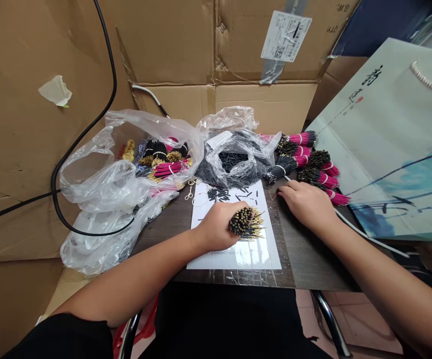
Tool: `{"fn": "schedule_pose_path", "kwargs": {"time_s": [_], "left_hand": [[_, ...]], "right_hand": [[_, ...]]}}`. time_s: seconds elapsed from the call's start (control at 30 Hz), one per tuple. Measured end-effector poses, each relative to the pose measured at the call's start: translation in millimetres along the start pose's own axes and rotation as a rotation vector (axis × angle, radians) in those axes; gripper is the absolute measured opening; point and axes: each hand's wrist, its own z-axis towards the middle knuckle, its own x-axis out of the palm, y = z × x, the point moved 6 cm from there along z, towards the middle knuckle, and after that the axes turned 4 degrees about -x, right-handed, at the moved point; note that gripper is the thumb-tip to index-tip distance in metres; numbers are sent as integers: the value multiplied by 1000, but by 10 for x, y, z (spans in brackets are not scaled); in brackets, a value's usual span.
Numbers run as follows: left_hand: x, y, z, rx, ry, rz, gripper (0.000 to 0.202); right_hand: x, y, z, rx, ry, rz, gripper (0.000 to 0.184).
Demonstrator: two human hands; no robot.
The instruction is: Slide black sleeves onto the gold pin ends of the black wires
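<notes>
My left hand (216, 224) is wrapped round a bundle of thin black wires with gold-coloured ends (241, 222). The ends point towards me, and several stick out loosely to the right over a white printed sheet (234, 262). At the right of the sheet, my right hand (306, 202) is low over the table with its fingers together. A small reddish tip shows by the fingertips; what they hold, if anything, I cannot make out. Just beyond it lie tied bundles of pink and black wires (324, 177). A clear bag of small black tube pieces (234, 162) sits behind the sheet.
At the left, a crumpled plastic bag (107, 184) holds more tied bundles (169, 167). Loose black pieces (218, 192) lie on the sheet. A white cable (369, 239) passes under my right arm. Cardboard (171, 45) walls the back; a paper bag (388, 124) leans right.
</notes>
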Motion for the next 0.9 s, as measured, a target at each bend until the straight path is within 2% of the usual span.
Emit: {"fn": "schedule_pose_path", "kwargs": {"time_s": [0.07, 0.13, 0.2, 0.27, 0.37, 0.47, 0.53, 0.7, 0.8, 0.9], "left_hand": [[-4, -18, -2, 9, -8, -27, 10], [-17, -40, -1, 20, -25, -58, 8], [-35, -55, 6, 1, -43, -89, 5], [-47, -64, 16, -46, -49, -131, 14], [-46, -101, 32, -94, -31, -248, 28], [-28, -104, 37, -153, -28, -404, 33], [3, -60, 33, -224, -26, -524, 36], [86, 40, 28, -329, 8, -759, 38], [67, 36, 42, -317, 0, -719, 38], [56, 7, 55, -310, 22, -651, 37]], "right_hand": [[-117, 48, 41, 56, -46, 32, 29], [-300, 151, 45, 64, -134, 223, 26], [-495, 346, 28, -69, -195, 531, 26], [-680, 515, -13, -168, -266, 700, 29], [-831, 653, -72, -135, -376, 808, 31], [-816, 732, -134, 60, -436, 926, 29], [-749, 832, -180, 168, -427, 1002, 26], [-560, 1106, -236, 258, -319, 1117, 16], [-580, 1067, -240, 290, -415, 1108, 22], [-688, 979, -218, 260, -508, 1040, 31]]}}
